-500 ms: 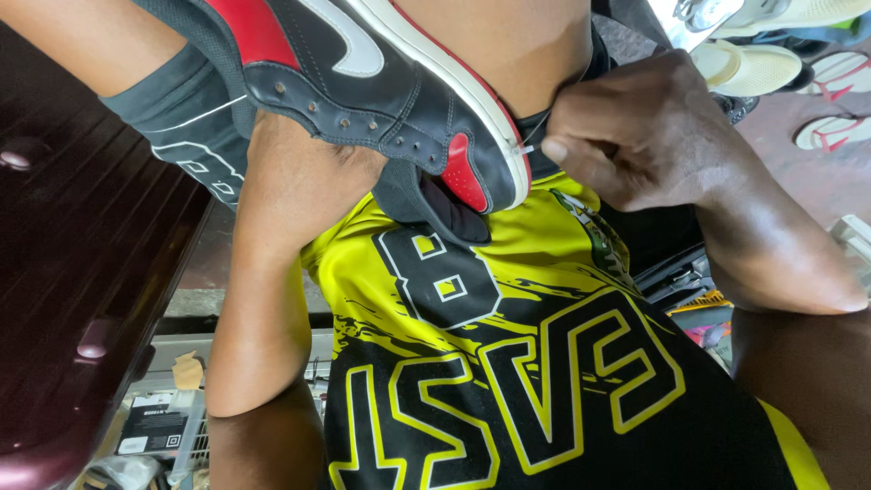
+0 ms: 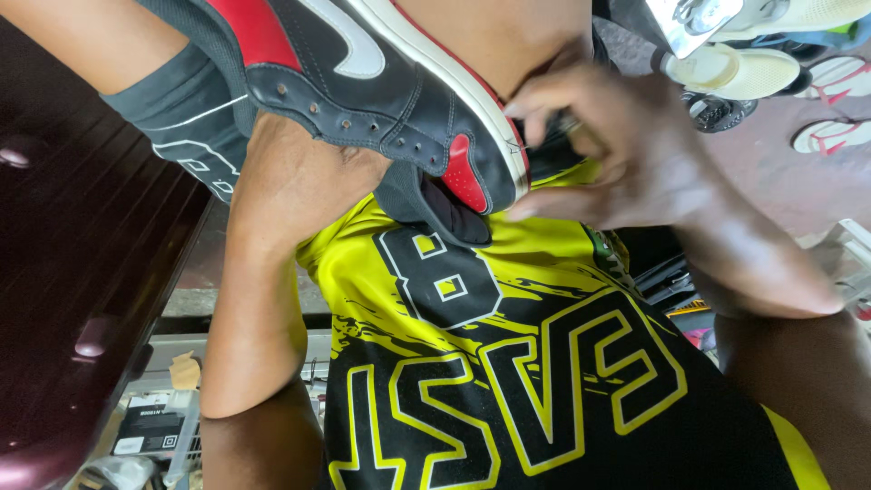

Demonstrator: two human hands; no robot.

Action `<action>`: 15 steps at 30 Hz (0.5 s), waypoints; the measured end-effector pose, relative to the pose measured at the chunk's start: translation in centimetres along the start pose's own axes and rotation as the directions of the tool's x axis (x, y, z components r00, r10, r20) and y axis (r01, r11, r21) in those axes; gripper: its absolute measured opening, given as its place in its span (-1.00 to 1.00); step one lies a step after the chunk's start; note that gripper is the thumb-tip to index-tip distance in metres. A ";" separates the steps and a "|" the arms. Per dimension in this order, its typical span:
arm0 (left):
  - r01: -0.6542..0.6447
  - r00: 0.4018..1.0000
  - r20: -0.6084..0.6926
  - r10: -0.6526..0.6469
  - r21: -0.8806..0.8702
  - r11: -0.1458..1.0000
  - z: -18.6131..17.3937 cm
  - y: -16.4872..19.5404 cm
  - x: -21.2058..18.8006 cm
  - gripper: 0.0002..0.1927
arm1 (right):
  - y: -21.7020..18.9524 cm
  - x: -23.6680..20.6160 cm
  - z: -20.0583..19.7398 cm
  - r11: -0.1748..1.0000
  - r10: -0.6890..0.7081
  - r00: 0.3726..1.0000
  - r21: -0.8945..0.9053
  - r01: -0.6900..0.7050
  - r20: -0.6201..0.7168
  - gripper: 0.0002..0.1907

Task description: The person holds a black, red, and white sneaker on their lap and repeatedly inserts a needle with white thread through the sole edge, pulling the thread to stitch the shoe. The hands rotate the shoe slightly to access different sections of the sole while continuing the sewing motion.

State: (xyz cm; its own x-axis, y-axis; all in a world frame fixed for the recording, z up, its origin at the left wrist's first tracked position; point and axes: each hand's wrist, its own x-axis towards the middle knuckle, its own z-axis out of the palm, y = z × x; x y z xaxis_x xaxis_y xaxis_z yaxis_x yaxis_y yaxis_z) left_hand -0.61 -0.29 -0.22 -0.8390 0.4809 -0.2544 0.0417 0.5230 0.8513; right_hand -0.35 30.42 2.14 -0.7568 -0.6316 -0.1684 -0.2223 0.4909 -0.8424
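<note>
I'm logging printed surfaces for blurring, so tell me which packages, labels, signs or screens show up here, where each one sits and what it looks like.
Small dark box with a white label patch: bottom left, on a low shelf beneath the dark wooden tabletop; rectangular, black and white.
Tan cardboard tag: just above that box; small, roughly square.
Shiny silver card: top right, above the pale shoes; angular, reflective.
Yellow-and-black packaging: right, behind the forearm; mostly hidden.
No screens or signs.

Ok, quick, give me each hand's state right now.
Left hand: under the black, red and white sneaker, supporting it; grip hidden, cannot be told.
Right hand: fingers curled, pinching at the sneaker's sole edge.
</note>
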 end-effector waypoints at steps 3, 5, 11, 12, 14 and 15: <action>0.009 0.998 -0.068 -0.011 -0.030 0.999 0.4 0.3 0.3 -0.71 | -0.5 -0.5 0.7 0.996 0.073 0.997 0.048 -0.072 -0.030 -0.30; 0.019 0.994 -0.110 -0.022 -0.030 0.999 0.7 0.6 0.1 -0.75 | -0.9 -0.7 1.0 0.990 0.131 0.991 0.057 -0.130 -0.024 -0.33; -0.043 0.967 -0.251 0.045 0.014 0.999 1.4 0.6 -0.2 -0.94 | -1.8 -0.1 0.9 0.983 0.180 0.983 0.039 -0.179 -0.024 -0.36; 0.029 0.972 -0.235 -0.026 0.008 1.000 1.7 0.6 -0.4 -0.88 | -1.9 -0.2 0.9 0.983 0.182 0.983 0.040 -0.181 -0.025 -0.37; 0.058 0.969 -0.243 -0.051 0.021 0.998 1.9 0.4 -0.6 -0.78 | -2.0 -0.1 1.2 0.983 0.182 0.983 0.034 -0.181 -0.029 -0.38; 0.019 0.964 -0.266 -0.008 0.040 0.999 2.0 0.4 -0.7 -0.78 | -2.1 -0.1 1.2 0.983 0.181 0.983 0.030 -0.180 -0.030 -0.38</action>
State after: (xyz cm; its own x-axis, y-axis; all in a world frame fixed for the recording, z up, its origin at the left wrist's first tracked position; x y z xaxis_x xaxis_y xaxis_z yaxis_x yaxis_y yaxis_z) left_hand 1.08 1.00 -0.67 -0.9533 0.2725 -0.1304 0.0468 0.5597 0.8274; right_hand 0.90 28.70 3.26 -0.8028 -0.5138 -0.3026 -0.0639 0.5787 -0.8130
